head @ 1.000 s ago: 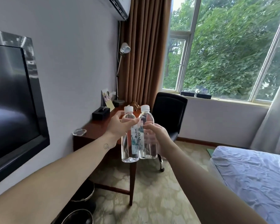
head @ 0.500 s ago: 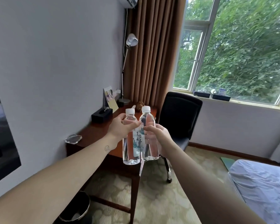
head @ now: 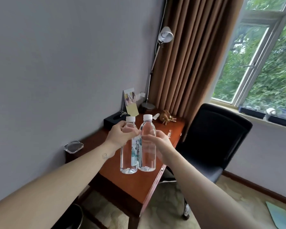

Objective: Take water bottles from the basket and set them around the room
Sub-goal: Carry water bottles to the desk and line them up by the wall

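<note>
Bottles, two, upright and touching: left bottle held by curled fingers of your left hand, right bottle by those of your right hand. Long axes vertical. Both hang over the desk; bare top at 6 o'clock from their bases, neither hand nearer.

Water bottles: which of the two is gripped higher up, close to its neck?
The water bottle on the left, nearer the wall: the left hand grips it just under the neck, while the right hand holds the other bottle around its middle.
</note>
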